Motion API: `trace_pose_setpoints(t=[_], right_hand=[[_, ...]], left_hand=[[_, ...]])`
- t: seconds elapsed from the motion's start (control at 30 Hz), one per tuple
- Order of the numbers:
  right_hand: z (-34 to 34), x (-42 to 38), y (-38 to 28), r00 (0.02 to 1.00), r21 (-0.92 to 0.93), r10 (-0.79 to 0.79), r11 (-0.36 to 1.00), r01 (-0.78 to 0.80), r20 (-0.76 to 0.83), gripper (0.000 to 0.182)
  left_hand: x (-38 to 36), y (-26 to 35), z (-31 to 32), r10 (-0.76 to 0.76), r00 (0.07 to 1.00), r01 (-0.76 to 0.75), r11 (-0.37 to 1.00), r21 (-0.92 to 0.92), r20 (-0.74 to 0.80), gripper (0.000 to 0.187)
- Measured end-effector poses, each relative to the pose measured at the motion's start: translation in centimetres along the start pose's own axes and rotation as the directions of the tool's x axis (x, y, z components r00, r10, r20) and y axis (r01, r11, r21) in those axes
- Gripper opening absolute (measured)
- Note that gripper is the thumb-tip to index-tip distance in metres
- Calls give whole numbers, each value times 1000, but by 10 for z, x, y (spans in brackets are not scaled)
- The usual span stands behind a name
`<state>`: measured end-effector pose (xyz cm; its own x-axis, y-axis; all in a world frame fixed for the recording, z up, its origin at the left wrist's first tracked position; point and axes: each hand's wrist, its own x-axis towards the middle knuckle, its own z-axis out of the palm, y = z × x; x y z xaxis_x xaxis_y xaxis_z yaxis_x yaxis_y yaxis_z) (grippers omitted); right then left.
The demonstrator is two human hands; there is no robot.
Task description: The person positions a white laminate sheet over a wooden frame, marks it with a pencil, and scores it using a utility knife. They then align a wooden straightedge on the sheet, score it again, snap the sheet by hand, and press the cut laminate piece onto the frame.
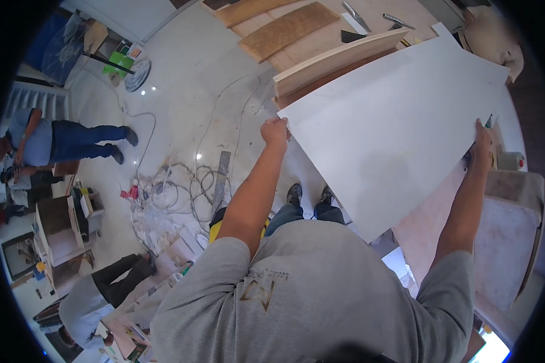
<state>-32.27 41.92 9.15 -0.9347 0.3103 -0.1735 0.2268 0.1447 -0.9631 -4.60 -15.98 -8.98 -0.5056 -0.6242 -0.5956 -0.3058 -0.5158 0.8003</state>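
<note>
The person stood over a pale floor (188, 66) and held a large white sheet (393, 127) out in front at arm's length, clear of the floor and tilted, its far corner reaching toward the boards (297, 27) at the far side. The left hand (276, 133) had its fingers curled shut round the sheet's left corner; the right hand (482, 145) gripped the right edge, fingers wrapped over it, though how tightly could not be told at that size. Both arms were stretched nearly straight. The sheet hung above the person's shoes (309, 195) and partly covered a pinkish board (430, 224) lying to the right. Judging from this, the sheet was lifted and under control but not yet set down anywhere: it touched no bench or surface that could be seen, so the carrying seemed to be midway and the placing left to do. Beyond it lay a long pale plank (339, 57) and some hand tools (369, 18) on the far boards. A tangle of cables (181, 184) spread across the floor to the left. Further left, another person in blue (60, 142) bent over something, and a second one in a grey shirt (85, 308) crouched near the lower left beside a small open cabinet (60, 230).
</note>
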Motion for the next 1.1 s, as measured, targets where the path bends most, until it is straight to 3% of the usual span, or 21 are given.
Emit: trace_pose_setpoints(t=[0.03,0.07,0.13,0.23,0.43,0.53,0.6,0.7,0.77,0.87,0.97,1.03,1.1], right_hand=[[-1,3,1,1000,20,-17,1000,17,25,52],[-20,46,29,997,-150,-73,986,73,5,51],[-41,70,43,995,-195,-94,977,87,-30,49],[7,12,24,998,90,-50,994,55,-48,47],[17,-7,8,997,-103,-60,993,55,-46,46],[14,11,35,984,48,-160,985,164,-78,44],[12,10,29,993,-11,-91,996,90,-76,46],[-2,26,39,999,-199,-41,979,35,-25,47],[14,-8,33,998,169,-37,985,30,43,46],[18,-34,35,998,293,7,956,-27,69,46],[30,-95,20,994,313,9,949,-44,112,48],[22,-144,24,994,121,38,991,-50,106,51],[21,-188,31,980,118,189,974,-195,61,54]], left_hand=[[5,2,2,-35,999,35,999,-15,-19,13],[12,5,10,-69,997,68,997,-31,-25,12],[39,-4,12,-67,993,67,998,-1,-96,16],[40,6,9,-81,996,82,996,26,-46,16],[27,20,15,-9,994,22,993,113,-112,19],[41,25,15,-16,995,31,989,145,-102,18],[48,32,17,-48,992,73,972,222,-119,17],[72,20,7,16,999,-5,962,274,-39,17],[56,33,15,-11,993,43,961,272,-118,16],[54,40,13,-71,995,88,951,296,-67,16],[51,34,7,-77,997,73,988,137,24,21],[59,36,-3,-158,981,139,978,154,117,20],[68,41,-16,-250,939,220,964,147,234,23]])
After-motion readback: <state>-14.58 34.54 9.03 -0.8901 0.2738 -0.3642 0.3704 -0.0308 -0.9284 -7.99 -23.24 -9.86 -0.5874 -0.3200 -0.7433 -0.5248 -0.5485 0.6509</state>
